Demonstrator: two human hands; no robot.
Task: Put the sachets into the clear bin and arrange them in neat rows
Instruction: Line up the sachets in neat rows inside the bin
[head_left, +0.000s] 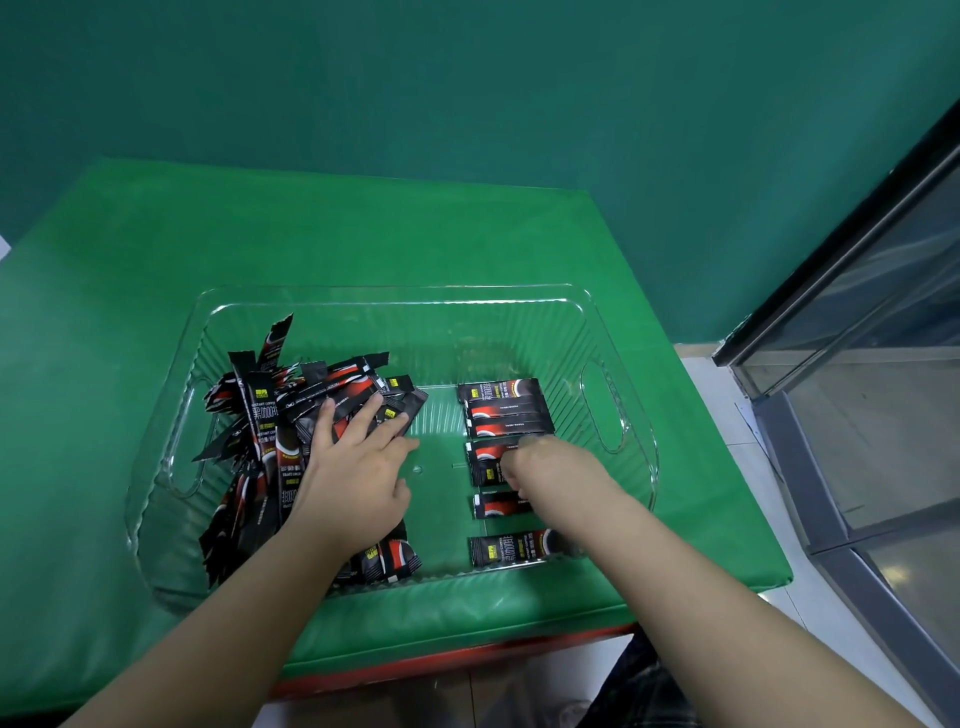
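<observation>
Sorting sachets in the clear bin (613, 332) on the green tabletop (363, 228): left hand (358, 467) flat with fingers spread on the messy pile (270, 431), right hand (540, 462) curled, pinching one sachet (485, 462) into the neat row (506, 410).

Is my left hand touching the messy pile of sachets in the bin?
Touching. The head view shows the left hand lying on the pile of sachets, its straight fingers spread across the top ones.
</observation>
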